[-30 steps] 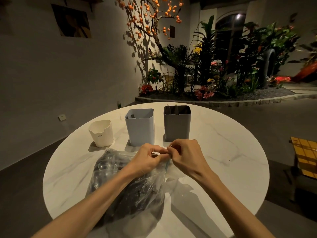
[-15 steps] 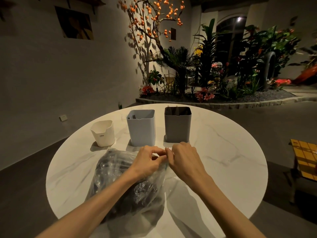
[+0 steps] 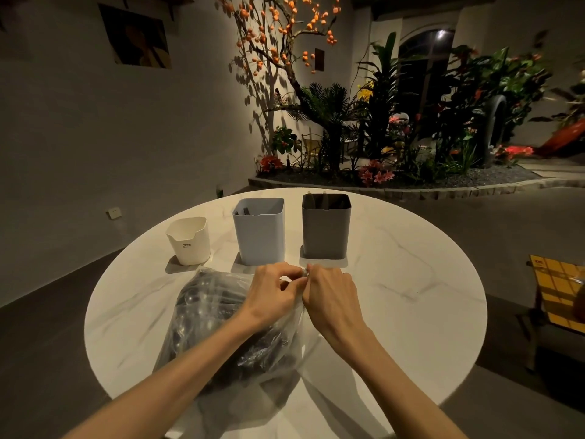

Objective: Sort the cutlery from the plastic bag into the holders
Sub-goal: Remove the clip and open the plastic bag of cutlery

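A clear plastic bag (image 3: 205, 315) full of dark cutlery lies on the round white marble table (image 3: 411, 296), left of centre. My left hand (image 3: 272, 296) and my right hand (image 3: 332, 296) meet at the bag's top end, and both pinch the plastic there with curled fingers. Behind them stand three holders in a row: a short white one (image 3: 189, 240), a taller light blue one (image 3: 259, 231) and a dark grey one (image 3: 326, 226). Some dark pieces show inside the grey holder.
A wall runs along the left. A planted bed with a tree (image 3: 285, 74) and flowers lies beyond the table. A yellow-topped stool or bench (image 3: 557, 289) stands to the right of the table.
Both hands have stayed at the bag's top, working the plastic with small finger movements. The bag and the holders have not moved.
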### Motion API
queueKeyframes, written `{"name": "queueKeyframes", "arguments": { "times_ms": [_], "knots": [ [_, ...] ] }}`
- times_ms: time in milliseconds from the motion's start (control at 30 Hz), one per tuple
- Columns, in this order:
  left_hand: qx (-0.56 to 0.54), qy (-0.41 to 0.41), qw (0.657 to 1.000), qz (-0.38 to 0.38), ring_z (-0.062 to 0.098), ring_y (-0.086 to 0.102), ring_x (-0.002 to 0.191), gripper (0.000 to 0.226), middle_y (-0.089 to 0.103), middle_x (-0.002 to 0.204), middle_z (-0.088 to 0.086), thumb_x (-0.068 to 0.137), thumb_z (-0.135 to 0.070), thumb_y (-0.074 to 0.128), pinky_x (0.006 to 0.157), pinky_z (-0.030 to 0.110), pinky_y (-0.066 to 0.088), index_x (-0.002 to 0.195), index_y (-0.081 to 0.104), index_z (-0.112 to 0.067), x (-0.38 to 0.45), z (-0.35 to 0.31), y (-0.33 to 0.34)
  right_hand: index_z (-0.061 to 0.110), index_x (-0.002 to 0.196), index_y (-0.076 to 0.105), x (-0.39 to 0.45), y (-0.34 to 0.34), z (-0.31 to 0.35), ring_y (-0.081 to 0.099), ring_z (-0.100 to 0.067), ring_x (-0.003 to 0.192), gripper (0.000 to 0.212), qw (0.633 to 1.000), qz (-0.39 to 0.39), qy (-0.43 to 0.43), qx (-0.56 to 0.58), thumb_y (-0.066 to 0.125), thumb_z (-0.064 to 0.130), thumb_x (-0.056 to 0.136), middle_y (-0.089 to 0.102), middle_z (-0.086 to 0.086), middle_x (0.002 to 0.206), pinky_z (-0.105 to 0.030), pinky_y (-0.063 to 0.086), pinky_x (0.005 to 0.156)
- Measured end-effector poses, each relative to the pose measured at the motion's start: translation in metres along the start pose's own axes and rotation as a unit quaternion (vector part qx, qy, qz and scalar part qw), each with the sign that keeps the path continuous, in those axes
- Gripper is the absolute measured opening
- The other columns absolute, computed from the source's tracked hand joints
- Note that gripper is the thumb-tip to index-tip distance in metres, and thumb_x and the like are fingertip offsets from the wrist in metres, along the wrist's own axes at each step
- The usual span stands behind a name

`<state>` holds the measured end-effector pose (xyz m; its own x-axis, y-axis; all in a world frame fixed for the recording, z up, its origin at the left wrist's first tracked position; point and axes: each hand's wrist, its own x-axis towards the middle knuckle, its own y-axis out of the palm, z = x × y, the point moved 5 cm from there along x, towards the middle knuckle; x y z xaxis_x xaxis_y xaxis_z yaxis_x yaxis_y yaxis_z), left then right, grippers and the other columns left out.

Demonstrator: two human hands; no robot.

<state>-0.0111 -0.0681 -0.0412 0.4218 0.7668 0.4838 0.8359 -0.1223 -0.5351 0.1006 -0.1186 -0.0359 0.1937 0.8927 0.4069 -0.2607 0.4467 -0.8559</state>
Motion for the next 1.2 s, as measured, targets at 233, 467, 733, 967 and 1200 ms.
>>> {"name": "queueKeyframes", "arguments": {
  "times_ms": [233,467,733,967,1200],
  "knots": [
    [-0.137,-0.117,0.983,-0.027,0.007,0.071,0.088,0.014,0.075,0.094,-0.009,0.094,-0.023,0.070,0.077,0.022,0.059,0.105,0.077,-0.021,-0.003,0.019,-0.014,0.017,0.089,0.066,0.003,-0.002,-0.028,0.062,-0.013,0.069,0.030,0.965,-0.050,0.080,0.245,0.053,0.041,0.100,0.064,0.004,0.081,-0.018,0.052,0.063],
    [-0.159,-0.185,0.968,0.059,0.019,0.068,0.113,0.034,0.072,0.120,-0.006,0.093,-0.038,0.067,0.092,0.029,0.056,0.122,0.065,-0.021,0.002,0.011,-0.015,0.015,0.103,0.068,-0.009,0.001,-0.044,0.070,-0.016,0.063,0.021,0.926,0.046,0.052,0.371,0.067,0.034,0.094,0.071,0.000,0.085,-0.026,0.059,0.053],
    [0.105,-0.147,0.974,0.138,0.012,0.052,0.063,0.027,0.057,0.068,0.003,0.090,-0.036,0.073,0.057,0.019,0.045,0.076,0.068,-0.013,0.003,0.015,-0.007,0.015,0.094,0.070,0.006,-0.015,-0.079,0.066,-0.018,0.057,0.023,0.935,-0.024,0.097,0.340,0.063,0.037,0.096,0.070,-0.001,0.076,-0.021,0.056,0.050],
    [-0.069,-0.195,0.978,0.011,0.022,0.067,0.086,0.026,0.072,0.088,0.006,0.095,-0.034,0.067,0.071,0.021,0.052,0.088,0.075,-0.011,0.021,0.026,-0.020,0.001,0.093,0.070,0.032,0.004,-0.147,0.065,-0.019,0.063,0.033,0.902,-0.031,0.258,0.344,0.056,0.029,0.101,0.071,-0.013,0.086,-0.019,0.051,0.050],
    [-0.137,-0.209,0.968,0.012,0.032,0.070,0.092,0.028,0.075,0.092,0.011,0.095,-0.035,0.065,0.087,0.038,0.057,0.093,0.075,-0.010,0.031,0.026,-0.014,-0.003,0.098,0.069,0.046,0.032,-0.199,0.061,-0.018,0.063,0.034,0.855,0.019,0.364,0.369,0.058,0.029,0.101,0.072,-0.016,0.091,-0.027,0.055,0.060]
  ]
}}
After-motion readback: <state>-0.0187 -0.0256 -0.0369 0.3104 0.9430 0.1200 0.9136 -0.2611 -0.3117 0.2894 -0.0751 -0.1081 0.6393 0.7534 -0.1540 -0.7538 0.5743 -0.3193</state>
